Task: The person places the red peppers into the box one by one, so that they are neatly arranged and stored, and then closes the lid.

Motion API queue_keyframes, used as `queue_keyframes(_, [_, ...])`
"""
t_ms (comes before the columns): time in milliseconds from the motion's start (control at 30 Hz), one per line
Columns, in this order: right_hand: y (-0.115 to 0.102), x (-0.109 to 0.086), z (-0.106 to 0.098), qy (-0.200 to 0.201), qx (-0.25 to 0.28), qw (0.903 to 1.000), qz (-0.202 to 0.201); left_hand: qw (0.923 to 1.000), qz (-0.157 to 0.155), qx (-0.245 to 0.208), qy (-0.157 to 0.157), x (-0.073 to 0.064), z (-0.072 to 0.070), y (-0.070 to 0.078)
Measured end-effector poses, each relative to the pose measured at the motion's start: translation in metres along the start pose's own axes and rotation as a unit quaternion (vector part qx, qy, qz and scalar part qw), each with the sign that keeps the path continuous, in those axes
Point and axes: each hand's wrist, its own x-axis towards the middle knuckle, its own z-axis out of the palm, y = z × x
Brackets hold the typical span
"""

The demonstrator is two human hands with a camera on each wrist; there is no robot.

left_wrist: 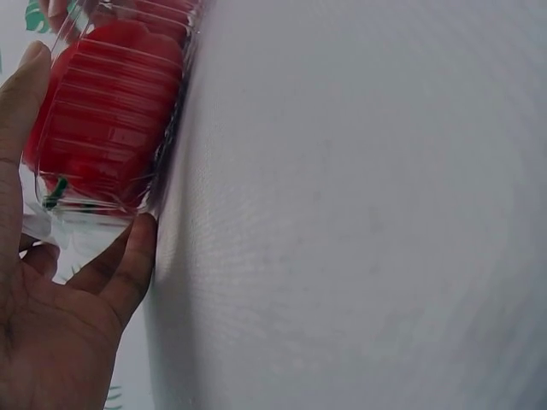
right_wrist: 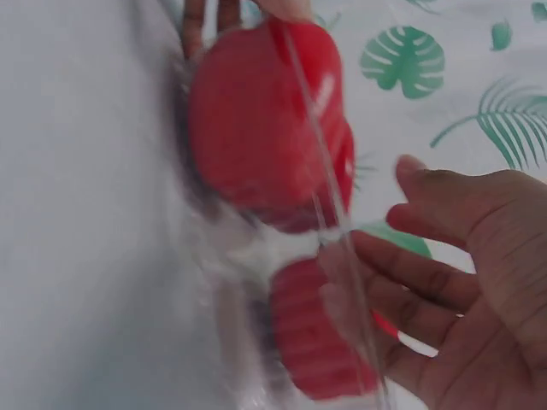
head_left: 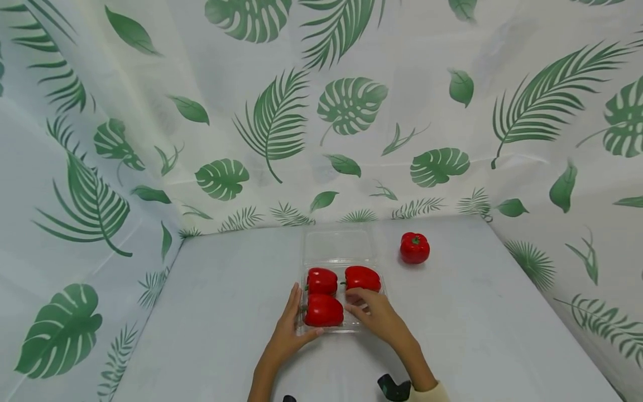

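Note:
A clear plastic clamshell container (head_left: 351,329) lies on the table with its lid (head_left: 339,245) folded back. Three red bell peppers are inside: one at back left (head_left: 322,281), one at back right (head_left: 363,277) and one at front left (head_left: 324,311). My left hand (head_left: 287,335) rests against the container's left side, fingers extended, thumb along the front edge. In the left wrist view, fingertips touch the plastic corner beside a pepper's green stem (left_wrist: 56,193). My right hand (head_left: 379,318) reaches over the front right, its loosely bent fingers beside the back right pepper, thumb apart.
Another red bell pepper (head_left: 414,249) stands on the white tabletop (head_left: 226,290), right of the lid, stem up. Leaf-printed sheeting (head_left: 351,184) rises behind the table and along both sides. A small black object (head_left: 393,387) shows by the right forearm.

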Motion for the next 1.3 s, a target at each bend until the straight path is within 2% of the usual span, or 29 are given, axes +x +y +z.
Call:
queue_keyframes(133, [0.006,0.001,-0.012,0.078,-0.011,0.9969,0.005,1.0,-0.005,-0.001,0.0,0.001,0.0,0.0])
queue_keyframes(233, [0.016,0.001,-0.022,0.146,-0.024,0.989,0.005,1.0,-0.008,0.004,0.001,0.001,0.001,0.0])
queue_keyframes(367, [0.032,0.003,-0.037,0.238,-0.048,0.9696,0.026,0.9998,-0.015,0.01,0.002,0.001,0.001,-0.001])
queue_keyframes(433, [0.039,0.002,-0.044,0.274,-0.052,0.9587,0.055,0.9998,-0.018,0.013,0.002,0.001,0.002,-0.001])
queue_keyframes(500, [0.046,0.001,-0.05,0.29,-0.047,0.9515,0.091,0.9997,-0.022,0.014,0.002,0.001,0.001,-0.001])
queue_keyframes(567, [0.052,0.0,-0.056,0.284,-0.036,0.9499,0.126,0.9996,-0.021,0.016,0.005,0.001,0.001,-0.001])
queue_keyframes(700, [0.064,-0.002,-0.064,0.229,-0.033,0.9544,0.189,0.9997,-0.015,0.019,0.007,0.001,0.0,-0.001])
queue_keyframes(833, [0.077,-0.001,-0.068,0.181,-0.052,0.9563,0.224,0.9998,-0.01,0.018,0.007,0.001,0.0,-0.001])
queue_keyframes(967, [0.09,0.006,-0.067,0.173,-0.063,0.9593,0.214,0.9998,-0.015,0.014,0.008,0.003,0.0,-0.001])
queue_keyframes(1167, [0.104,0.018,-0.066,0.195,-0.091,0.9615,0.171,0.9997,-0.023,0.01,0.004,0.001,0.001,-0.002])
queue_keyframes(1300, [0.107,0.024,-0.069,0.18,-0.103,0.965,0.161,0.9997,-0.021,0.014,0.004,0.002,0.0,-0.003])
